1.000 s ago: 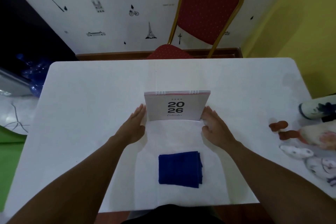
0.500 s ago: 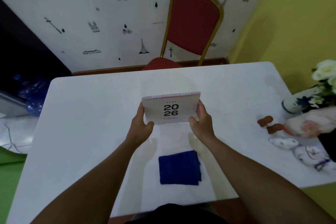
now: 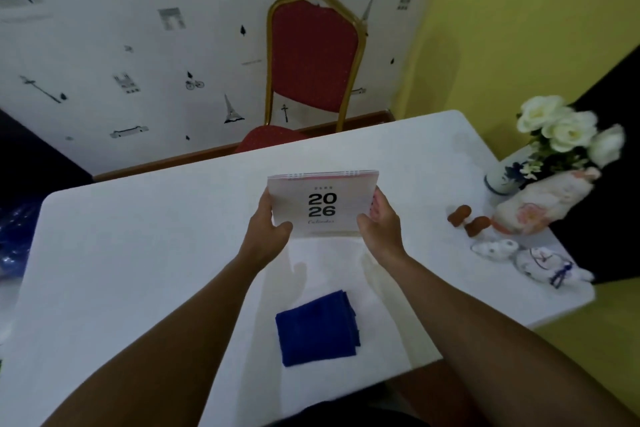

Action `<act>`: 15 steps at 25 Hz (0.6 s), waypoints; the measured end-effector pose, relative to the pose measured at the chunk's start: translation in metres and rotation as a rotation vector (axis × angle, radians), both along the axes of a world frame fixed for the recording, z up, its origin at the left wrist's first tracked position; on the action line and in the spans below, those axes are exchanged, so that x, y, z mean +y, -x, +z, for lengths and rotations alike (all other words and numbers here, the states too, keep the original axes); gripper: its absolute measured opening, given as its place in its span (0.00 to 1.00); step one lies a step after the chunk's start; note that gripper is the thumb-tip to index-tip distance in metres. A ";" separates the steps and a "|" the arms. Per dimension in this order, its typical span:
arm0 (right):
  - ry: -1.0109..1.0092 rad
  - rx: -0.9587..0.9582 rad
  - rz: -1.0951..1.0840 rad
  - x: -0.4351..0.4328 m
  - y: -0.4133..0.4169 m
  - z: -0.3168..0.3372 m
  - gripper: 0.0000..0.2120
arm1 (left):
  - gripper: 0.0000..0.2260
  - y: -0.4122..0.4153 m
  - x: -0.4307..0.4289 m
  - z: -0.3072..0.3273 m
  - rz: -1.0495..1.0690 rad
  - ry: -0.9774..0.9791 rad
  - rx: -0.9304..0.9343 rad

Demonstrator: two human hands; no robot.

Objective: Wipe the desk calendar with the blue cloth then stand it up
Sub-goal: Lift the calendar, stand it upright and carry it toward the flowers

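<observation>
The desk calendar (image 3: pixel 322 199) is white with "2026" printed in black and a spiral binding along its top edge. It is held above the middle of the white table (image 3: pixel 138 239), its cover facing me. My left hand (image 3: pixel 265 230) grips its left edge and my right hand (image 3: pixel 381 222) grips its right edge, thumbs on the front near the bottom corners. The blue cloth (image 3: pixel 317 328) lies folded flat on the table close to me, below the calendar and between my forearms. Nothing touches it.
A red chair with a gold frame (image 3: pixel 313 55) stands behind the table's far edge. At the right end of the table are a vase of white flowers (image 3: pixel 561 135), a pale ceramic figure (image 3: pixel 540 201), two small brown pieces (image 3: pixel 467 218) and small white-and-blue figurines (image 3: pixel 533 258).
One second ago both hands lay flat beside the calendar on the table. They have since closed on its side edges and lifted it toward me. The cloth has not moved.
</observation>
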State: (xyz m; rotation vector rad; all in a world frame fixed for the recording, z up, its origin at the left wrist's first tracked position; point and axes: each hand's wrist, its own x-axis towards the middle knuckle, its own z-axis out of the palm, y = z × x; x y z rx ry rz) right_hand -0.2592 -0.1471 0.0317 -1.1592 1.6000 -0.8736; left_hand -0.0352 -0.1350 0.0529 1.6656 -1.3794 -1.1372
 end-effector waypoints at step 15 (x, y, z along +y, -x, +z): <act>-0.036 0.066 -0.442 -0.070 0.184 0.015 0.33 | 0.34 0.209 -0.154 -0.002 -0.282 -0.069 0.016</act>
